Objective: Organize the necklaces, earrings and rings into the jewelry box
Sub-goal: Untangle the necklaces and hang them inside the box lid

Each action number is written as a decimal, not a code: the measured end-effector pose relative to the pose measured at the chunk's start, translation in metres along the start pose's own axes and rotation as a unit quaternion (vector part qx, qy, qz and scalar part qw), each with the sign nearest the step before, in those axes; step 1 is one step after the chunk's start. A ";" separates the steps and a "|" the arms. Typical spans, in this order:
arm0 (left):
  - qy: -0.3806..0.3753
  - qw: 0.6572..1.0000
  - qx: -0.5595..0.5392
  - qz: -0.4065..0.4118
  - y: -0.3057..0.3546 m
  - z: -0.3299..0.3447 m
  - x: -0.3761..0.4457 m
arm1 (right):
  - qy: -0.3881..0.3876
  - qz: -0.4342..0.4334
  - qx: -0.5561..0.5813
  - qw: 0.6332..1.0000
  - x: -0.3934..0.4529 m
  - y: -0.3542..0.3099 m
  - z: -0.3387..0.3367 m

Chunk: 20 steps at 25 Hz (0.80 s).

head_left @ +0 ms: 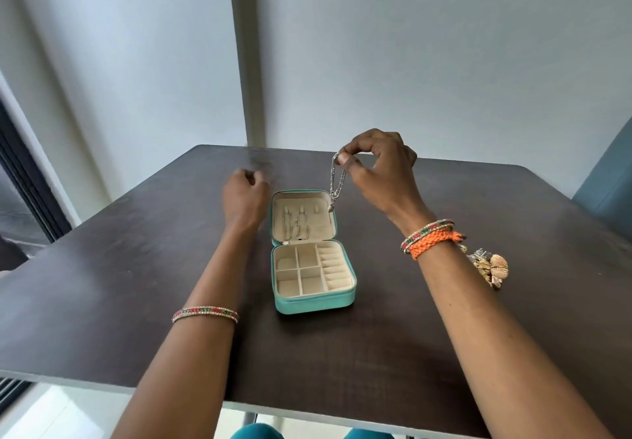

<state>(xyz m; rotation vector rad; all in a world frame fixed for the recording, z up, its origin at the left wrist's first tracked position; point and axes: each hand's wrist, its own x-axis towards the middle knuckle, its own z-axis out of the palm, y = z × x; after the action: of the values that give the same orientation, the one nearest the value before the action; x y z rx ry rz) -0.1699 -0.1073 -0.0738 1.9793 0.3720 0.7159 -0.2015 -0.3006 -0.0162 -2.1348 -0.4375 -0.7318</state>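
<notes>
- No brand, label or readable writing can be made out on the jewelry box (313,303) or anywhere else in view.
- A silver necklace (337,178) is pinched between thumb and forefinger of the right hand (378,168), raised above the table; the chain hangs doubled, its small pendant dangling just before the right edge of the open lid.
- The left hand (244,196) is held in the air to the left of the lid, its fingers loosely curled with nothing in them.
- The teal jewelry box is laid open near the middle of the table, its lid tipped back; two thin chains (295,225) are seen hung from hooks inside the cream lining of the lid.
- The lower tray is divided into four square compartments on the left and a column of ring rolls on the right.
- A small heap of gold-toned jewelry (492,266), shell shapes among it, is lying to the right, partly hidden by the right wrist.
- The surface is a dark brown wooden table (102,267) with a pale edge.
- Pale grey walls are seen behind it.
</notes>
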 end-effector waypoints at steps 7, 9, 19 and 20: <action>-0.169 0.980 -0.100 -0.035 -0.025 0.017 0.004 | -0.044 -0.013 -0.049 0.998 -0.010 0.002 0.016; -0.168 0.977 -0.132 -0.016 -0.025 0.015 0.004 | -0.059 -0.015 -0.065 0.996 -0.013 0.003 0.017; -0.135 0.965 -0.212 0.079 -0.009 0.010 -0.008 | -0.048 0.025 0.048 0.997 -0.016 -0.002 0.017; -0.132 0.965 -0.212 0.082 -0.008 0.010 -0.008 | -0.046 0.022 0.036 0.998 -0.016 -0.002 0.017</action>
<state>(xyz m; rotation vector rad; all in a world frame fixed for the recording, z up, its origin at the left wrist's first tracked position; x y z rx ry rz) -0.1695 -0.1144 -0.0874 1.6753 -0.1030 0.5679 -0.2094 -0.2870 -0.0336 -2.1083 -0.4583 -0.5873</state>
